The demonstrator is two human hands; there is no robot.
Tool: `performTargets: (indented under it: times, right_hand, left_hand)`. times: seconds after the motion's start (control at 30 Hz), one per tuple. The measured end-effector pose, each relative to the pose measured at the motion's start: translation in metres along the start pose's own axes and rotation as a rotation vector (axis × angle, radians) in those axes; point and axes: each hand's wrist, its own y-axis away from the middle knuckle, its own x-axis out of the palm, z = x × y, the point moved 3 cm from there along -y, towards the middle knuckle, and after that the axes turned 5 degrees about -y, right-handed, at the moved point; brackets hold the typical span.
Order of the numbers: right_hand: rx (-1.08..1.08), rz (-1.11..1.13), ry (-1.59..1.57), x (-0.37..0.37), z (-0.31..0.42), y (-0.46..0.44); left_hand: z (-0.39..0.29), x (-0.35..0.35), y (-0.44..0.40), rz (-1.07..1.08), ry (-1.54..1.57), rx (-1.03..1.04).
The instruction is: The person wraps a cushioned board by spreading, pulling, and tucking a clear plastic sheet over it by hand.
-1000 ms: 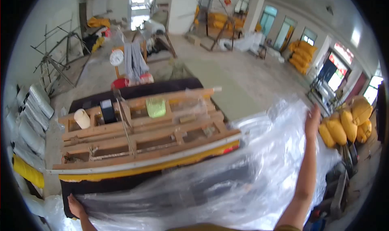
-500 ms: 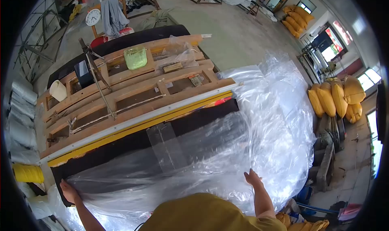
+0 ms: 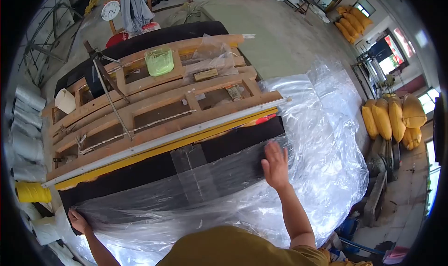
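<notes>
Clear plastic sheet lies over the lower part of a black padded surface, wrinkled and bunched toward me. At the sheet's left corner, my left hand has its fingers closed on the plastic at the black surface's edge. My right hand lies flat with fingers spread, on the plastic near the black surface's right end. A strip of clear tape runs across the black surface between the hands. Along the far edge of the black surface is a yellow strip.
Beyond stands a wooden slatted frame with a metal rail, a green container, a white cup and metal rods. More plastic piles at right. Yellow sacks and a yellow roll flank the workplace.
My right hand has moved forward and slightly left, from a closed position over the near plastic to lying open near the sheet's far edge. My left hand stays at the left corner.
</notes>
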Motion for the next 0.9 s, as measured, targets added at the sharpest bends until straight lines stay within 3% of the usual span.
performTargets:
  times: [0.07,0.1,0.2,0.33,0.37,0.4,0.43,0.47,0.5,0.53,0.57,0.6,0.63,0.67,0.73,0.83,0.9]
  right_hand:
    - [-0.040,0.083,0.019,0.026,-0.003,0.001]
    - [0.050,0.146,-0.069,0.034,-0.020,-0.002]
    - [0.100,0.049,-0.048,0.011,0.002,-0.034]
    - [-0.197,0.075,0.071,0.013,-0.003,-0.047]
    - [-0.054,-0.044,-0.236,0.016,-0.019,-0.044]
    - [0.079,-0.147,-0.554,0.024,-0.035,-0.048]
    - [0.162,-0.351,-0.578,0.005,-0.028,-0.055]
    - [0.360,-0.576,-0.856,-0.002,-0.019,-0.064]
    - [0.341,-0.522,-0.809,0.002,-0.022,-0.075]
    - [0.130,-0.362,-0.495,0.003,-0.008,-0.094]
    - [0.165,-0.173,-0.409,0.034,-0.028,-0.101]
    - [0.210,-0.099,-0.520,0.059,-0.052,-0.102]
    - [0.238,-0.156,-0.661,0.122,-0.128,-0.099]
    - [0.443,-0.068,-0.732,0.122,-0.144,-0.106]
    - [0.557,-0.197,-0.480,0.090,-0.096,-0.127]
    - [0.325,-0.245,-0.067,0.122,-0.123,-0.143]
    - [0.443,-0.296,-0.264,0.121,-0.153,-0.140]
  left_hand:
    - [0.062,0.020,-0.012,-0.147,0.017,0.123]
    - [0.103,0.028,-0.020,0.063,-0.163,0.001]
    - [0.063,-0.020,0.010,-0.093,0.057,-0.125]
    - [0.109,-0.042,0.044,-0.258,-0.078,-0.074]
    - [0.127,-0.039,0.046,-0.251,0.216,-0.386]
    - [0.186,-0.012,0.042,-0.241,0.608,-0.217]
    - [0.182,0.011,0.030,-0.022,0.893,-0.485]
    - [0.166,0.021,0.029,-0.170,0.363,-0.177]
    - [0.149,0.032,0.032,-0.442,-0.241,-0.012]
    - [0.120,0.046,0.020,-0.326,-0.541,-0.010]
    - [0.014,0.008,0.014,-0.203,-0.396,-0.176]
    - [-0.021,0.011,0.008,-0.283,-0.159,-0.040]
    - [-0.052,0.021,0.001,-0.256,-0.007,-0.133]
    - [-0.090,0.020,-0.004,-0.202,0.148,-0.201]
    - [-0.111,0.032,-0.014,-0.163,0.283,-0.319]
    - [-0.133,0.031,-0.032,-0.286,0.061,-0.179]
    - [-0.144,0.031,-0.036,-0.301,0.187,-0.266]
